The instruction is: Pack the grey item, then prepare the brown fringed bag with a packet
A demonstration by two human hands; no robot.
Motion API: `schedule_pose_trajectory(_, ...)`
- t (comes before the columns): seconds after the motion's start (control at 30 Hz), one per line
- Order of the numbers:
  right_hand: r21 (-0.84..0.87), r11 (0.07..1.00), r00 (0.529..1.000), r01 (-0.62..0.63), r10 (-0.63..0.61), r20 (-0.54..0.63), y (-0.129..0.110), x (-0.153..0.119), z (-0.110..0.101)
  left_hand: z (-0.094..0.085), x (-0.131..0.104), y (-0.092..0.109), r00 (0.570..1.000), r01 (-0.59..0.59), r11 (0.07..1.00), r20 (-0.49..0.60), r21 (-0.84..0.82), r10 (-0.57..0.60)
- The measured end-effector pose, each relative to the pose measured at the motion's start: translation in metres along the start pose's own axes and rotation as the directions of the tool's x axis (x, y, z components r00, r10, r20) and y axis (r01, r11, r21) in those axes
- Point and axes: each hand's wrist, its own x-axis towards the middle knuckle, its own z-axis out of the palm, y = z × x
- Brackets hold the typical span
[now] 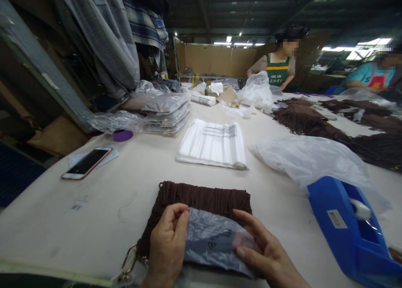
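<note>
Dim warehouse rafters and hanging plaid cloth frame a long, pale packing table (132, 183). At its near edge lies a brown fringed bag (204, 198), flat, with a metal clasp (128, 263) poking out at its lower left corner. Both hands work a clear plastic sleeve (216, 242) that covers the bag's near half. The left hand (166, 242) pinches the sleeve's edge between thumb and fingertips, apparently to hold the mouth apart. The right hand (266, 254) lies flatter, fingers spread on the film and pressing it down, thumb tucked at the edge; it seems to steady rather than grip.

Just right of the right hand sits a blue tape dispenser (351, 233), within easy reach. Straight beyond the hands is a stack of folded white bags (212, 143), with loose plastic film (307, 158) to its right. Far left of the left hand lies a smartphone (86, 162). Behind it a pile of packed bags (166, 114) is stacked up, and more brown fringed pieces (314, 120) spread toward two other people at the far end.
</note>
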Motion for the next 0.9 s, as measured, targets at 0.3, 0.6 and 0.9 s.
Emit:
schedule_pose_trajectory(0.3,-0.704,0.65,0.939,0.286,-0.337,0.071,-0.005,0.051,0.002,0.012,0.059,-0.034,0.666,-0.594,0.377,0.172,0.711,0.725)
schedule_pose_trajectory(0.6,-0.836,0.496,0.95,0.234,-0.301,0.087,0.008,0.054,0.005,0.0,0.043,-0.018,0.526,-0.651,0.144,0.307,0.745,0.793)
schedule_pose_trajectory(0.9,-0.919,0.322,0.861,0.227,-0.507,0.035,0.011,0.053,-0.026,0.011,0.021,-0.029,0.624,-0.778,0.377,0.689,0.503,0.368)
